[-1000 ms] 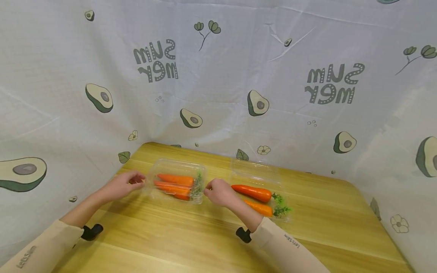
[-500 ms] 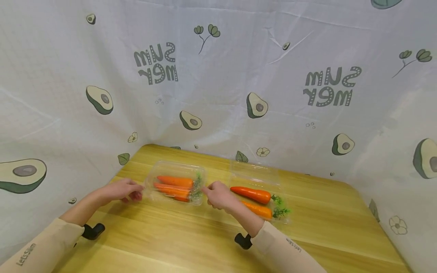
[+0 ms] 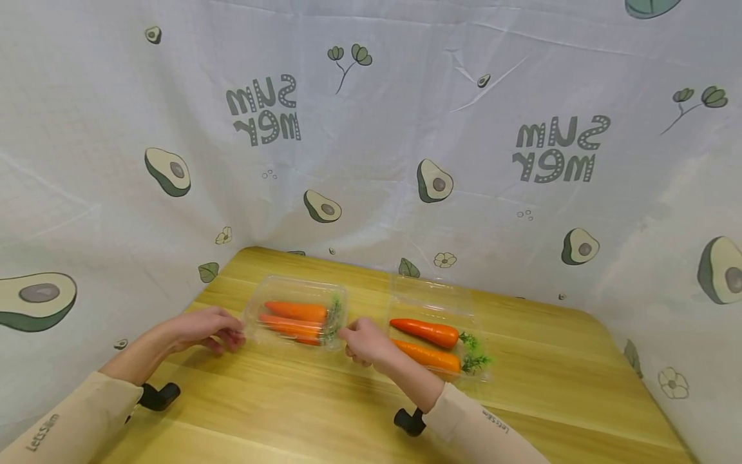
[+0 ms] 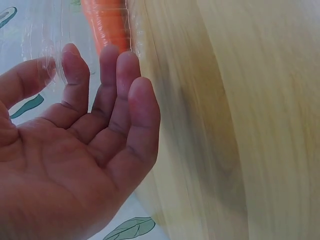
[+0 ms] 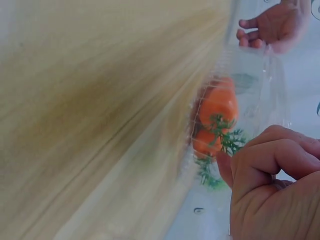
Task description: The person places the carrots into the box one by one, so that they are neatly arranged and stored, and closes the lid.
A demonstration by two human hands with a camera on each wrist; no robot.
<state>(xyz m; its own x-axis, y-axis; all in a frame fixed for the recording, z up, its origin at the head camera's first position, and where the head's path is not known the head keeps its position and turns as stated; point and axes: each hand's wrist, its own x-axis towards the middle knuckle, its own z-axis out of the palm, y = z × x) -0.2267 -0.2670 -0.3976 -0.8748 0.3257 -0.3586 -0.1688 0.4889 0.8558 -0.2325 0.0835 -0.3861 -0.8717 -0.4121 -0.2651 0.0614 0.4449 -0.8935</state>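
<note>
A closed clear plastic clamshell box (image 3: 301,283) with orange carrots (image 3: 295,312) and green tops inside lies on the left part of the table. At its left end my left hand (image 3: 205,327) pinches the plastic rim between thumb and index finger, the other fingers loosely bent beside it, as the left wrist view shows. My right hand (image 3: 366,341) grips the opposite end with curled fingers, near the leafy tops (image 5: 225,135); its fingertips are partly hidden. Right of that hand, a second clear box (image 3: 429,293) stands with its lid up, holding two carrots (image 3: 429,331).
A wooden table (image 3: 301,412) carries both boxes. Behind and beside it hangs a white curtain (image 3: 371,142) printed with avocados and lettering. Black wrist mounts (image 3: 159,396) sit at the cuffs.
The left hand's fingers have shifted slightly in and down at the box's left end. My right hand has moved a little down and left along its right end. Both boxes stay put.
</note>
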